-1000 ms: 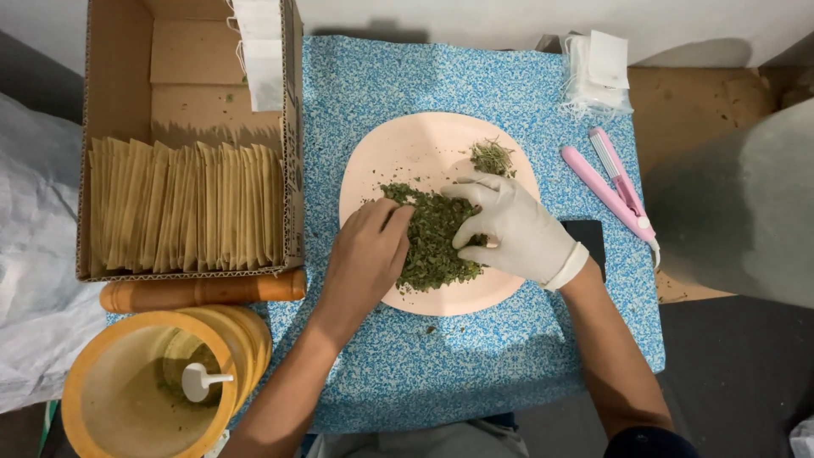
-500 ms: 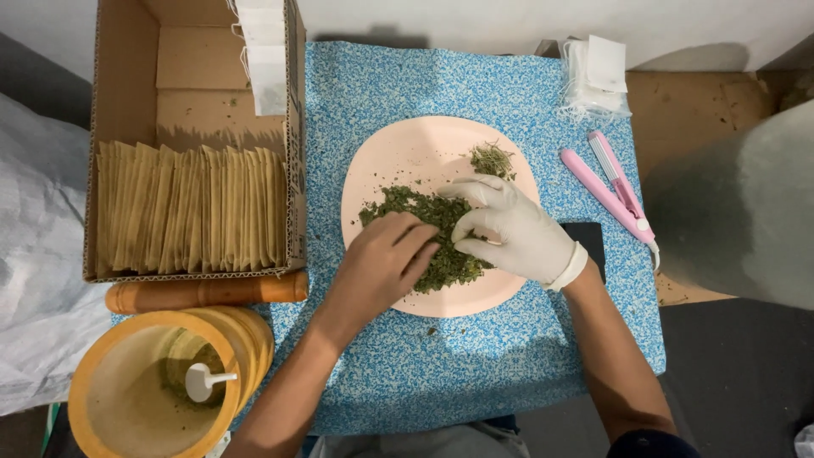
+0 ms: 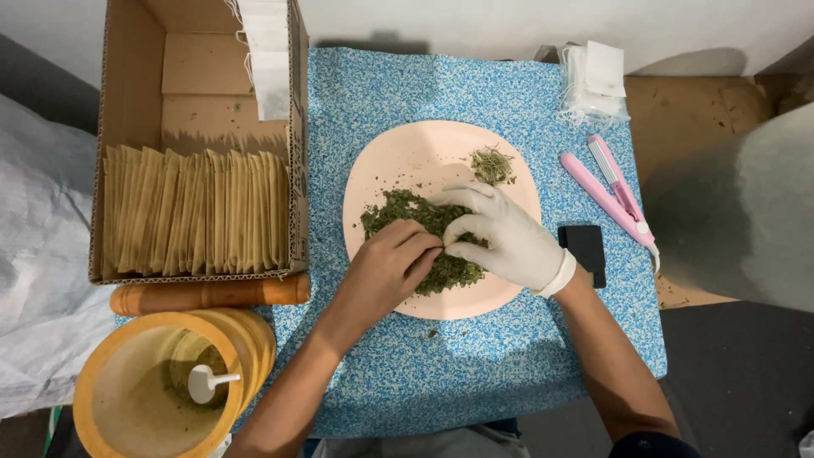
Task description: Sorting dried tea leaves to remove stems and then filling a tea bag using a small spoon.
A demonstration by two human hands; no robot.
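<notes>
Both hands are working a heap of dried green herb on a pink plate.

The bare left hand [image 3: 392, 270] and the white-gloved right hand [image 3: 500, 237] are meeting over the herb heap [image 3: 424, 233] at the plate's [image 3: 407, 153] near side; the fingers of both are curling together, apparently pinching crumbs, though the grip itself is hidden. A smaller herb tuft [image 3: 492, 165] is lying at the plate's far edge. Left of the plate, a cardboard box [image 3: 127, 102] is holding a row of tan paper sachets [image 3: 195, 212]; nearer, an orange tub [image 3: 153, 390] is holding herb residue and a white scoop [image 3: 208, 382]. Loose flakes could be spilling off the plate's rim onto the blue-speckled bench [image 3: 475, 373] if a pinch is overfilled.
</notes>
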